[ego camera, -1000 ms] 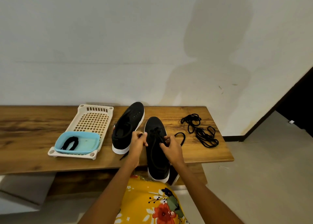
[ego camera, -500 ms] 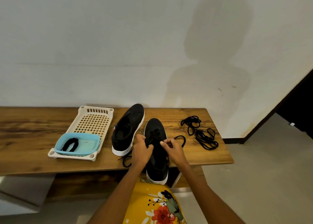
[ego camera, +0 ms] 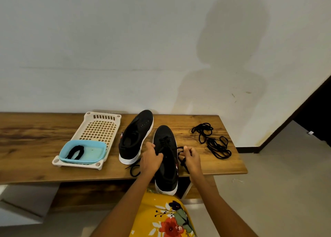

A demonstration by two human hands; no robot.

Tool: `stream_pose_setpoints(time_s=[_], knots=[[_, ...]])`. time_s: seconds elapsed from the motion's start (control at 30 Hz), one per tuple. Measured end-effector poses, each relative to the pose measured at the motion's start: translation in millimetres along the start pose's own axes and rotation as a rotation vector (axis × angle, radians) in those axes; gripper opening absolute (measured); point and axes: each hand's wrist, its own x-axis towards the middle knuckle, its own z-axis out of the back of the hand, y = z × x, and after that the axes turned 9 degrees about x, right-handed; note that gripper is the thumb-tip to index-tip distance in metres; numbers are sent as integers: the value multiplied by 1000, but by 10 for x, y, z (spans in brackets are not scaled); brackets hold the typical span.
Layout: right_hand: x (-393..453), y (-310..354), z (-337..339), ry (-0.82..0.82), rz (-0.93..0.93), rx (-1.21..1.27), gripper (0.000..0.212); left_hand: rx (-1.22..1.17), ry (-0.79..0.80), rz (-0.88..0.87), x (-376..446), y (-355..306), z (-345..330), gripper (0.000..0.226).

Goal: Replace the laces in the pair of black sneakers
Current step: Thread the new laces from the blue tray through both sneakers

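Two black sneakers with white soles stand on the wooden table point(ego camera: 35, 167). The near sneaker point(ego camera: 165, 170) is partly laced and its heel overhangs the front edge. My left hand point(ego camera: 150, 160) grips its left side by the eyelets, holding one end of the black lace point(ego camera: 133, 168), which trails on the table. My right hand point(ego camera: 190, 157) pinches the other lace end in a loop beside the shoe's right side. The far sneaker point(ego camera: 135, 138) stands unlaced to the left.
A tangle of loose black laces point(ego camera: 212, 142) lies at the table's right end. A cream slotted tray point(ego camera: 97, 129) at the left holds a light blue dish point(ego camera: 83, 151) with a black lace in it. A white wall stands behind the table.
Both hands slid down the near sneaker and drew the lace ends outward. A lace end now trails on the table left of the shoe, and my right hand moved right with its loop.
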Motion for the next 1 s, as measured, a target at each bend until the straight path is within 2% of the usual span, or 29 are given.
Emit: stream_pose_setpoints(time_s=[0.03, 0.1, 0.13, 0.2, 0.27, 0.37, 0.5, 0.6, 0.7, 0.87, 0.93, 1.0], knots=[[-17, 24, -34, 59, 72, -90, 19, 83, -28, -36, -9, -31, 9, 38], [-46, 65, -118, 197, 183, -389, 37, 239, -86, -126, 11, -82, 13, 44], [-60, 79, -167, 213, 226, -544, 45, 280, -101, -141, 33, -98, 11, 45], [-69, 128, -226, 128, 279, -699, 45, 277, -100, -119, 76, -114, -12, 46], [-64, 175, -234, 50, 253, -719, 38, 226, -109, -89, 87, -100, -26, 44], [-43, 180, -196, 30, 247, -738, 35, 216, -137, -112, 110, -37, -58, 41], [-11, 206, -327, 66, 327, -860, 45, 330, -169, -155, 147, -60, -80, 44], [42, 167, -485, 58, 303, -902, 52, 422, -198, -162, 172, -162, -102, 49], [86, 145, -468, -43, 213, -843, 44, 391, -211, -133, 227, -162, -109, 53], [107, 122, -398, -231, 130, -646, 44, 288, -225, -74, 233, -147, -129, 51], [129, 93, -399, -177, 152, -666, 40, 231, -219, -63, 232, -143, -130, 41], [198, 77, -375, -24, 199, -722, 42, 154, -203, -77, 257, -110, -124, 36]])
